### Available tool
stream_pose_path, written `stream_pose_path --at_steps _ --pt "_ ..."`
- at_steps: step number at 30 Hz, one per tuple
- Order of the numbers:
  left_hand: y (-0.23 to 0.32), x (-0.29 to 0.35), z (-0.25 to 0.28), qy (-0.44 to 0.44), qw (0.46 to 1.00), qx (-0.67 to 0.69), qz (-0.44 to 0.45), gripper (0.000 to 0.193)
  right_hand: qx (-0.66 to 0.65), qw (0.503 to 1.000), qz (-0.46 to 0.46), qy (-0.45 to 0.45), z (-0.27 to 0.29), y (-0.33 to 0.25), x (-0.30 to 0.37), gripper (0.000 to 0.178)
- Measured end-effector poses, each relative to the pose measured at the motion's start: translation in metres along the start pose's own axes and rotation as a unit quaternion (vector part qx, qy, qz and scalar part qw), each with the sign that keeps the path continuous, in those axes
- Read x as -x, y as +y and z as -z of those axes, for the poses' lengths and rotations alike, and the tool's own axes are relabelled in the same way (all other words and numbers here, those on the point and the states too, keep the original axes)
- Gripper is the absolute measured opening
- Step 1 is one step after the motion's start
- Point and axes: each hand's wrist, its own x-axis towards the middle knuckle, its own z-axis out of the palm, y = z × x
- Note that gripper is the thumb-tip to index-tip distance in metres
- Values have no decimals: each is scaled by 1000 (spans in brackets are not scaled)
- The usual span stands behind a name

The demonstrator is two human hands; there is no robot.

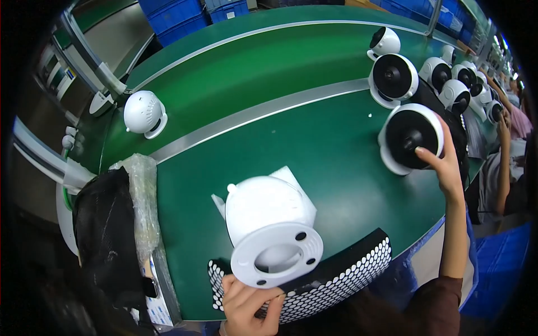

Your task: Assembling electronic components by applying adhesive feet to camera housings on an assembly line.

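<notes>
A white rounded appliance (263,204) lies tipped on the green workbench, its ring-shaped base (241,263) turned toward me. Several dark round pads show on the ring. My left hand (249,307) is at the ring's lower edge, thumb and fingers drawn together; whatever is between them is too small to tell. Beneath it, a black sheet (336,274) covered in white dots curves along the bench's near edge. At the right, my right hand (445,165) grips another white appliance with a black disc front (412,137), the thumb on the disc.
More such appliances (392,75) stand at the far right, several beside co-workers (501,134). One white unit (143,113) sits on the green belt (252,67) at the left. A black bag (106,241) and bubble wrap (144,201) lie left. Blue crates (174,19) stand behind.
</notes>
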Motion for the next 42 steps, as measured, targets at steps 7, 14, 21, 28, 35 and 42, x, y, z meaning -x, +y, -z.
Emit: stream_pose_path --at_steps 7,14,21,28,35,42 --pt "0 -2 -6 -94 994 62 -17 10 173 978 -77 88 47 38 -32 81" --pt "1 4 -3 -61 995 42 -68 19 97 930 191 -298 -56 -84 81 37" --pt "10 10 7 -12 986 -122 -109 20 -17 910 134 -392 -96 -91 126 11" --pt "4 6 3 -22 988 -25 -148 18 8 936 250 -248 -107 -90 137 19" --pt "7 4 2 -7 989 -1 -150 14 10 931 312 -188 -116 -94 143 15" --pt "7 3 -1 -3 992 37 -123 12 41 928 315 -197 -114 -99 142 14"
